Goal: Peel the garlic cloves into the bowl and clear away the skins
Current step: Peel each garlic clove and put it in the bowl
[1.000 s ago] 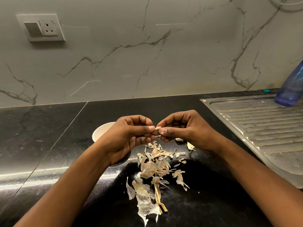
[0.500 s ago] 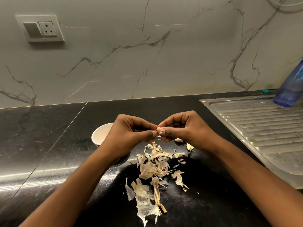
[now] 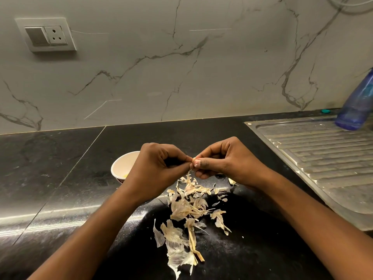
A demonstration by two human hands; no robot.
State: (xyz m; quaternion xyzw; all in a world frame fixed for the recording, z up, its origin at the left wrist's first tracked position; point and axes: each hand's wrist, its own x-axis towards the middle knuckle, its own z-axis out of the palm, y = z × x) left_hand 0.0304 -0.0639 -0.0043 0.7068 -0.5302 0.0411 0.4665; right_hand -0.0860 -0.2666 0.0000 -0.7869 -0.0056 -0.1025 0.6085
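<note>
My right hand (image 3: 226, 162) pinches a small garlic clove (image 3: 195, 162) between thumb and fingers, just above the black counter. My left hand (image 3: 157, 168) meets it fingertip to fingertip and pinches the clove's skin. A thin strip of skin hangs down below the fingertips. Under both hands lies a pile of dry garlic skins (image 3: 187, 211), stretching toward me. A small white bowl (image 3: 123, 166) stands behind my left wrist, partly hidden by it, with something pale yellow inside. Another clove piece (image 3: 232, 181) peeks out under my right hand.
A steel sink drainboard (image 3: 323, 158) fills the right side, with a blue bottle (image 3: 357, 106) at its far end and a teal cap (image 3: 325, 111) beside it. A marble wall with a switch and socket plate (image 3: 46, 35) rises behind the black counter (image 3: 50, 178).
My fingertips have closed tighter together on the clove, and the left fingers have curled in. The skins and the bowl lie as before.
</note>
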